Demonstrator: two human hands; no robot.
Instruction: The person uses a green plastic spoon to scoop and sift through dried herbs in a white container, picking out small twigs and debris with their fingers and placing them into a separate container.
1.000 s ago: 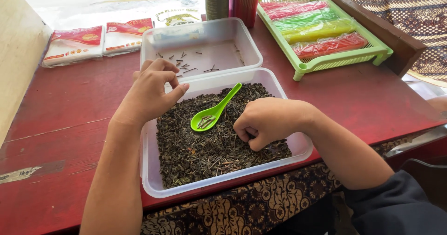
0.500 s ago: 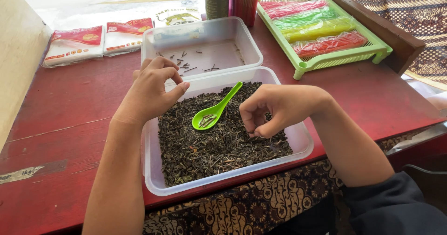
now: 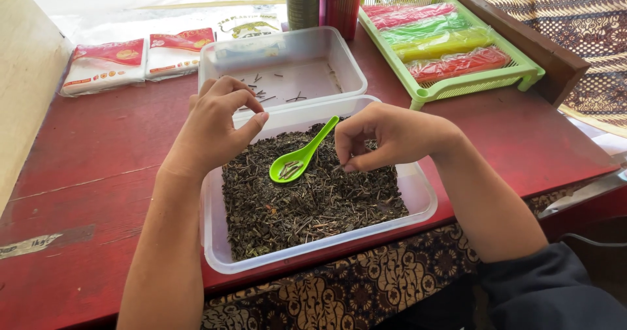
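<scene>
Dark dried leaves (image 3: 307, 199) are heaped in a clear plastic tub (image 3: 418, 202) set at the near edge of the red counter (image 3: 91, 173), and a green spoon (image 3: 297, 160) is laid on them with a few stems in its bowl. The right hand (image 3: 385, 137) is held just above the leaves, thumb and forefinger pinched on what seems a thin stem. The left hand (image 3: 219, 127) is poised over the tub's far left corner, fingers curled to the thumb; whether anything is gripped cannot be told. A second tub (image 3: 287, 68) with scattered stems is seen just behind, a green tray (image 3: 483, 85) of coloured packets beyond
</scene>
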